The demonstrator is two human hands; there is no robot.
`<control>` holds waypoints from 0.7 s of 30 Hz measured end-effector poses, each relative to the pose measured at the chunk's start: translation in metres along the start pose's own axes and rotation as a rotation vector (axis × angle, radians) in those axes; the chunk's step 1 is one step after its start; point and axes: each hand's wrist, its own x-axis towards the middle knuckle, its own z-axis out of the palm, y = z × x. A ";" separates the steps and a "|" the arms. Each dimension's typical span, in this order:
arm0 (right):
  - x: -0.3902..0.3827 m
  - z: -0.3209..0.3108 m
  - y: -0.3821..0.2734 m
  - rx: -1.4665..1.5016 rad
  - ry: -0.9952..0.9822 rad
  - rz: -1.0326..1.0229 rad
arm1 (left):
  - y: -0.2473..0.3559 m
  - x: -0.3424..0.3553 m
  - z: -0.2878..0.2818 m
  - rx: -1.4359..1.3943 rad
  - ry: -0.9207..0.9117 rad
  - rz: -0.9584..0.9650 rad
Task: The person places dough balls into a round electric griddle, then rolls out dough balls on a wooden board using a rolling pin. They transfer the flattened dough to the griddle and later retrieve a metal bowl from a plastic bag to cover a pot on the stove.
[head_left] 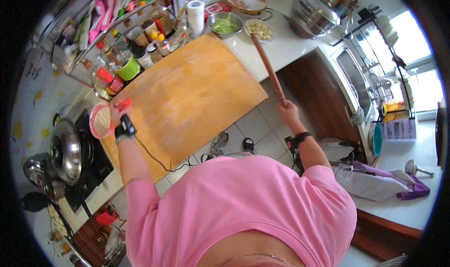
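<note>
My right hand (288, 111) is closed round the lower end of a long wooden rolling pin (268, 67), lifted off to the right of the board. The pin slants up and left, its far end showing in front of a plate of pale dough pieces (259, 30). At the left edge of a large wooden board (187, 91), my left hand (117, 111) is closed on a small red object (124, 104), whose kind I cannot make out. Right beside that hand is a pink bowl (95, 126) with pale flour in it. White flour dusts the board.
Behind the board stand bottles and jars (145, 46), a paper towel roll (195, 17) and a metal bowl of chopped greens (225, 25). A lidded wok (65, 150) is on the stove at left. The sink (352, 75) is at right. A black cable (157, 160) hangs from my left wrist.
</note>
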 end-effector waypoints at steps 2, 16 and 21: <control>-0.001 -0.005 0.030 0.192 0.014 0.049 | -0.002 -0.028 -0.001 0.053 0.102 0.083; 0.044 -0.088 0.168 -0.848 -0.302 -0.185 | -0.112 -0.266 0.030 0.333 0.285 0.018; 0.143 -0.007 0.103 -0.665 -0.474 -0.788 | -0.182 -0.321 0.042 0.260 0.297 0.096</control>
